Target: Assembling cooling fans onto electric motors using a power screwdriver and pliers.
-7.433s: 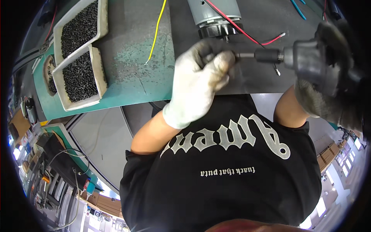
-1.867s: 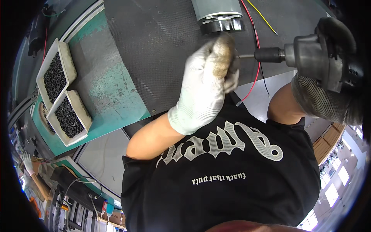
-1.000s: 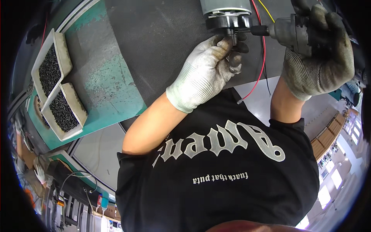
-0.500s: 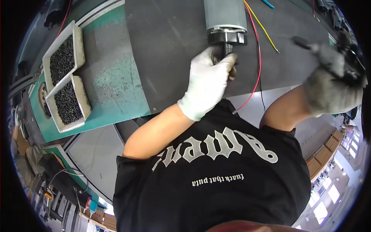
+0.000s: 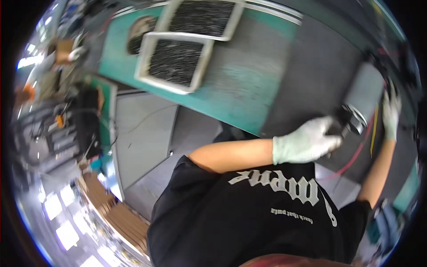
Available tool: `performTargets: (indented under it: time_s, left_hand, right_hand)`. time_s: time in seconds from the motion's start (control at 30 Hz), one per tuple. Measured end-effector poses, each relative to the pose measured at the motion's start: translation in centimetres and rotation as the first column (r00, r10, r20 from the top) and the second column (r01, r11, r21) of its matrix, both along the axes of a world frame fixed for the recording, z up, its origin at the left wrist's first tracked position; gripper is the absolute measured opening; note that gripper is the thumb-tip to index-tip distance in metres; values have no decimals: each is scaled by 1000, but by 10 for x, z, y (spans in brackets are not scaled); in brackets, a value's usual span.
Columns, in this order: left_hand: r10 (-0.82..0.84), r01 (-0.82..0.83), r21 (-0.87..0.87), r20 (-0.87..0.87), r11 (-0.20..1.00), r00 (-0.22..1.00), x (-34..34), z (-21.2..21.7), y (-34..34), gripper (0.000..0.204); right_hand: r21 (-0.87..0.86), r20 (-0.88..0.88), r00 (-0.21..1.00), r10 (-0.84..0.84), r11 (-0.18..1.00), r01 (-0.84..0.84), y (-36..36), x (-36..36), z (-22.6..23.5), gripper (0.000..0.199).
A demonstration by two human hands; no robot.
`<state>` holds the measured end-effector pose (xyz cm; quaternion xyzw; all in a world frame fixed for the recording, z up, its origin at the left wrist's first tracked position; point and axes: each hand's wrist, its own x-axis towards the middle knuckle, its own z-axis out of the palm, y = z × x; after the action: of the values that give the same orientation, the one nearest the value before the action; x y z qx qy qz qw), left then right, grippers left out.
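Two gloved hands work the cylindrical motor on the dark mat: my left hand clamps its black end cap, my right hand lies flat alongside. Looks heavy, rigid, smooth-cased; I'd grip the cap.

A broad stretch of the worktop lay bare between the two white trays of dark screws at the far left and the grey cylindrical motor at the right, leaving a hand room to pass there. The trays sat just beside each other, closing off that corner. At the motor's near end the left hand blocked the approach, while the right hand, a yellow wire and a red wire crowded its right side.
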<state>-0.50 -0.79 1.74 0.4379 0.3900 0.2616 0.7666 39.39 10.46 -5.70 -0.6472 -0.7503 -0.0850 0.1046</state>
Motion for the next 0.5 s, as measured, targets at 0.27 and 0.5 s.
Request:
performTargets:
  time_s: [0.27, 0.5]
  left_hand:
    - [876, 3, 881, -470, 473, -112, -296, 41, 82, 26]
    - [700, 176, 678, -682, 714, -212, -408, -11, 162, 33]
  right_hand:
    - [44, -498, 783, -372, 891, 451, -42, 14, -9, 61]
    - [38, -629, 678, -381, 856, 516, -71, -23, -3, 60]
